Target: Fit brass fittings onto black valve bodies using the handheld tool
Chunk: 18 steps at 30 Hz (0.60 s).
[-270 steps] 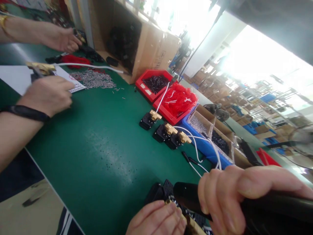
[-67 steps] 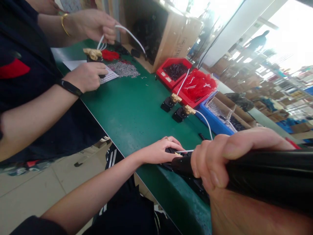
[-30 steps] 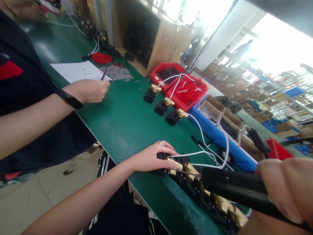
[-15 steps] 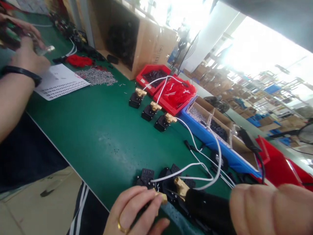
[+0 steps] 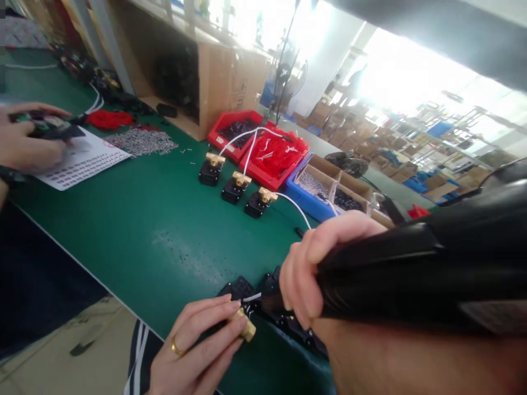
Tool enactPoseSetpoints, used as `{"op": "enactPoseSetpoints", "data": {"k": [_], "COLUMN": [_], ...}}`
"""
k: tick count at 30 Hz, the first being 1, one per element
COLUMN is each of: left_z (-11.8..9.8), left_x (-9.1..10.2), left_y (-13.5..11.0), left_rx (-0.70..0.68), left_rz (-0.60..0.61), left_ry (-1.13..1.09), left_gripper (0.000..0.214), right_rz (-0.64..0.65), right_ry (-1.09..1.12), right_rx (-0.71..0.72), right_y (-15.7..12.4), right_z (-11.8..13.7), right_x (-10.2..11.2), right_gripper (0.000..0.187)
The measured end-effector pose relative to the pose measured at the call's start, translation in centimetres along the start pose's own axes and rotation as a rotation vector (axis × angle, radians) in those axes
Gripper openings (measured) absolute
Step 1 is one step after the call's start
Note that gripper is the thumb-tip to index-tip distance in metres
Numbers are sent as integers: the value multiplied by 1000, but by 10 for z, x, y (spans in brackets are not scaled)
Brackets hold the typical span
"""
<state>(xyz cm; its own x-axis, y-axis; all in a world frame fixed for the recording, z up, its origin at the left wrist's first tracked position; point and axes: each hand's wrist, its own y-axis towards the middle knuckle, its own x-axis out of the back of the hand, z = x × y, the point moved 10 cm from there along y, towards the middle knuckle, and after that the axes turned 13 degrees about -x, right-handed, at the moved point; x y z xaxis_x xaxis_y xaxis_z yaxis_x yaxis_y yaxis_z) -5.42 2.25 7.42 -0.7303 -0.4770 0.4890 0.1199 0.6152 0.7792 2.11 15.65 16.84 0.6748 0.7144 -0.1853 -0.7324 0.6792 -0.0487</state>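
Note:
My left hand (image 5: pixel 201 345), a gold ring on one finger, pinches a brass valve fitting (image 5: pixel 249 331) low in the view. The fitting joins a black plastic housing (image 5: pixel 242 288), partly covered by my fingers. Wrapped around a large black electric screwdriver (image 5: pixel 387 274), my right hand (image 5: pixel 302 274) is close to the camera at the right. The tool's narrow front end points left toward the fitting, and its tip is blurred, so contact cannot be made out. Behind it lie more black housings (image 5: pixel 269 282), mostly hidden by the tool and my hand.
Three black units with brass fittings (image 5: pixel 235 186) stand in a row on the green table (image 5: pixel 164 219). Beyond are red bins (image 5: pixel 275 159), a blue divided box (image 5: pixel 302 198) and a cardboard box (image 5: pixel 222 82). Another person's hands (image 5: pixel 37 142) work at left above a printed sheet (image 5: pixel 88 159) beside loose screws (image 5: pixel 144 141).
My right hand and the electric screwdriver have come up and leftward, now covering the white cables and blue box. My left hand keeps the brass fitting. The view has shifted slightly.

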Motion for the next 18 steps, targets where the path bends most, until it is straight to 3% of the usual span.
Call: {"op": "enactPoseSetpoints", "data": {"k": [2,5,7,11,18], "left_z": [2,4,4,3,3], "left_x": [0,1,2,5,6], "left_y": [-1,0,2,4,3], "left_rx": [0,-2,-22,-56,-54], "left_rz": [-1,-2,-7,-41,-86], "left_ry": [2,7,20,47,46], "left_gripper": [37,37,34,29,33], "right_rz": [10,-234,-300,-180,-90], "right_ry": [148,220,199,227,216], "right_rx": [68,179,179,158,179], "right_y": [1,-5,-8,-6,-2], "right_z": [2,8,9,4,-2], "right_x": [-7,2,0,-8,-14], "right_gripper": [51,67,70,67,59]}}
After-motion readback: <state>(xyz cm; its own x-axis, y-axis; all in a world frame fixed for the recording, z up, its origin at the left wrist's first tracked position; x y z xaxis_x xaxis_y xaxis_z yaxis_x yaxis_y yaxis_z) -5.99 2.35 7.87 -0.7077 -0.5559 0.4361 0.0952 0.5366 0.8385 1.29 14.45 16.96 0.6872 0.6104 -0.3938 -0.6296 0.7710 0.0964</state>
